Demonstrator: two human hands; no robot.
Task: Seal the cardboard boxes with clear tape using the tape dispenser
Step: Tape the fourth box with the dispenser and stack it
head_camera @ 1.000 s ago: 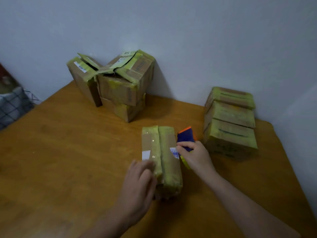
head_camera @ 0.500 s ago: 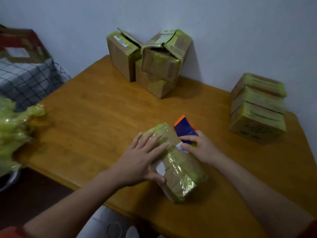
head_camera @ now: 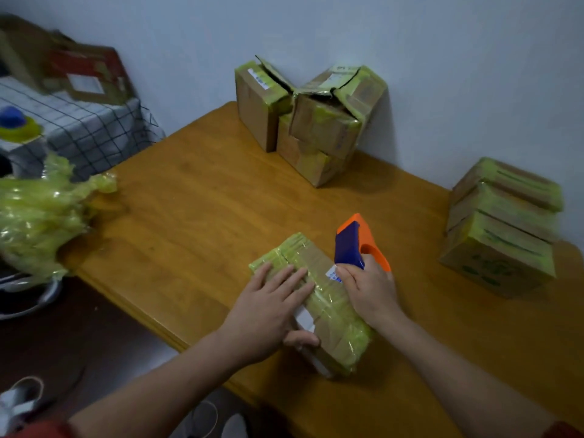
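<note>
Here, left hand (head_camera: 268, 314) presses the box (head_camera: 331, 320), fingers flat; right hand (head_camera: 371, 290) grips the tape dispenser (head_camera: 347, 248), fingers curled.

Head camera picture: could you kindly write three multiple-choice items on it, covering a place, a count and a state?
1. Where is the tape dispenser? A. on the floor B. in the right hand C. against the wall
2. How many boxes form the right-hand stack? A. one B. three C. five
3. The left hand is: A. lying flat on the box B. raised off it C. gripping the dispenser

Answers: 1 B, fingers curl round it; 2 B, three tiers show; 3 A, straight fingers rest on its top.
</note>
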